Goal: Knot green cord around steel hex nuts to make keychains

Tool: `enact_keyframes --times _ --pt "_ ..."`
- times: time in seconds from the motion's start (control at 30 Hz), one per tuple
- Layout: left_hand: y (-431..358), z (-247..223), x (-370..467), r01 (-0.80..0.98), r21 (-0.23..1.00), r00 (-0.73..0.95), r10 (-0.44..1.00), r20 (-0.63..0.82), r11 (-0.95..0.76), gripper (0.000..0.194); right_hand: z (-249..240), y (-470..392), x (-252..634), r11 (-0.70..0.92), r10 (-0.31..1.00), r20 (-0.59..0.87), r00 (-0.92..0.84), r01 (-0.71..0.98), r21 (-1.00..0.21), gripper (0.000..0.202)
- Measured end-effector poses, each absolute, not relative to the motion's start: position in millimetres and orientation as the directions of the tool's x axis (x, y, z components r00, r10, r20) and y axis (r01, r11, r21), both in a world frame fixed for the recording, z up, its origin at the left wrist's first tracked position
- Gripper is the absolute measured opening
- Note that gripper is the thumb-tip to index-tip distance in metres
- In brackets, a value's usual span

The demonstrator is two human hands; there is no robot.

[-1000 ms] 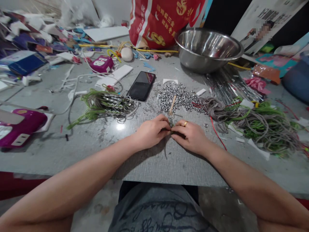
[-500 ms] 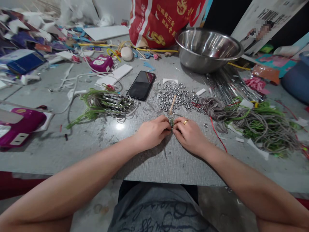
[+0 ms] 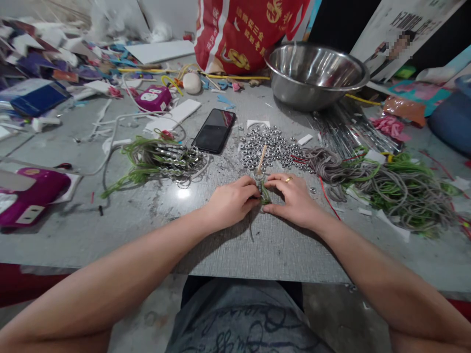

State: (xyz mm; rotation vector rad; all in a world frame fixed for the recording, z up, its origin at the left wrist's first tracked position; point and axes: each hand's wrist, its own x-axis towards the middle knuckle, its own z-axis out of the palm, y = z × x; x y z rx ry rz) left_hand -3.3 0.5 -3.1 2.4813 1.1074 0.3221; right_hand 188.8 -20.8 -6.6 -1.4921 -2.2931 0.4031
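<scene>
My left hand (image 3: 236,200) pinches a green and grey cord (image 3: 263,195) at the middle of the table, its fingertips closed on the cord. A loose grey end trails below those fingers. On the other side, my right hand (image 3: 289,198), with a ring on one finger, has its thumb and fingers apart beside the cord. Just beyond the cord lies a small wooden stick (image 3: 262,158), its near end close to my fingertips. Metal nuts (image 3: 271,142) are spread behind the hands. Part of the cord is hidden by my left fingers.
A phone (image 3: 215,130) lies left of the nuts. Finished-looking braided cords (image 3: 162,159) are bundled at left; loose grey and green cords (image 3: 393,196) pile at right. A steel bowl (image 3: 316,78) and a red bag (image 3: 235,37) stand behind. Purple power sockets (image 3: 35,196) sit far left.
My right hand has opened, its thumb and fingers moving apart and slightly right, showing more of the green cord. My left hand has stayed almost in place.
</scene>
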Motion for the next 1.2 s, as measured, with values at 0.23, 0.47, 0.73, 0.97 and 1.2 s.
enact_keyframes --times 0.23,0.47,0.73,0.97,1.2 --pt "0.6 -1.6 -4.6 0.649 0.454 0.666 0.745 0.049 -0.61 0.016 -0.8 -25.1 197.5 0.485 0.866 0.045 -0.497 0.816 -0.316 0.07" --pt "1.4 6.3 -9.3 0.562 0.544 0.715 0.696 0.058 -0.623 0.022 -1.8 -27.4 201.2 0.512 0.851 0.039 -0.524 0.812 -0.281 0.082" --pt "8.3 9.1 -17.7 0.398 0.669 0.745 0.646 0.164 -0.628 0.027 4.3 -32.1 189.5 0.696 0.717 0.397 -0.573 0.627 -0.35 0.018" --pt "7.3 21.3 -23.6 0.326 0.673 0.808 0.566 0.166 -0.663 0.023 7.2 -46.1 174.5 0.852 0.524 0.323 -0.788 0.474 -0.224 0.018" --pt "2.6 18.6 -18.2 0.251 0.739 0.796 0.568 0.21 -0.625 0.027 3.3 -54.6 163.6 0.872 0.487 0.208 -0.848 0.46 -0.166 0.019"
